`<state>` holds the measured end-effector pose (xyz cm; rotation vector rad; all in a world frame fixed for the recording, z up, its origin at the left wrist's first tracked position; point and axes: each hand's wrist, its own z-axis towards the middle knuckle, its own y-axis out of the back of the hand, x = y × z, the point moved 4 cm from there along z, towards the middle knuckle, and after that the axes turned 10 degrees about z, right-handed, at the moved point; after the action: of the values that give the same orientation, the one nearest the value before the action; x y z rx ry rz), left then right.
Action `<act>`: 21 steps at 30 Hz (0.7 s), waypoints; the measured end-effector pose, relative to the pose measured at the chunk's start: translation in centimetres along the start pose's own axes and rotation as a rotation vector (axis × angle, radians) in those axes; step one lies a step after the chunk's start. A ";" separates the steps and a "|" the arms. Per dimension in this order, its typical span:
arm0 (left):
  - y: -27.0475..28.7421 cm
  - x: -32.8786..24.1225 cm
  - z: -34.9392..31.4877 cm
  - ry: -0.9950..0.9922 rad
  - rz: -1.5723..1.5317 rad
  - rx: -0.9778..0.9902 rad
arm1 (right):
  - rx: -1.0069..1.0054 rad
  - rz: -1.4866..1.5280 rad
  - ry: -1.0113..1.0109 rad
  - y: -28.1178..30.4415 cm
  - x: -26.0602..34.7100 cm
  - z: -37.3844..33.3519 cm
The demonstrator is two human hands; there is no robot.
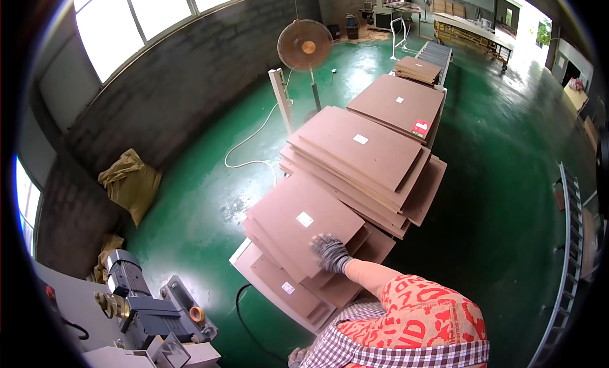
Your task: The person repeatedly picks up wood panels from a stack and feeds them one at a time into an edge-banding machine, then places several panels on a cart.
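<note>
My right hand (330,252), in a striped grey knit glove, reaches over the near stack of brown boards. Its fingers are slightly blurred and look stretched out over the edge of the top board (285,209), which carries a white label (305,219). Below that board, smaller brown panels (279,285) stick out unevenly, one with its own label. My left hand (297,356), also gloved, shows only in part at the lower edge beside my checked apron (336,330); its fingers are mostly hidden.
More board stacks (361,146) run away on a roller conveyor (434,54). A round fan (305,46) stands behind them, with a white cable on the green floor. Lower left is a machine with a motor (125,273); sacks (132,184) lean by the wall. A ladder-like metal frame (568,241) lies right.
</note>
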<state>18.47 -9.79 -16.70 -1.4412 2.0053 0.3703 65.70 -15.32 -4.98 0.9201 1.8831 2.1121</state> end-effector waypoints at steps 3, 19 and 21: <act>-0.1 -0.9 -1.1 0.010 0.011 -0.016 | 0.047 -0.010 -0.008 -0.3 -0.1 0.3; -3.1 -5.9 -6.9 0.080 -0.019 -0.055 | 0.352 0.112 -0.197 1.4 2.6 -0.4; -3.7 -6.8 -7.2 0.079 -0.016 -0.046 | 0.472 0.157 -0.187 1.3 1.5 -0.4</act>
<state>20.84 -10.11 -6.41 -1.5212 2.0586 0.3600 64.70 -15.13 -3.23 1.3443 2.3134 1.6011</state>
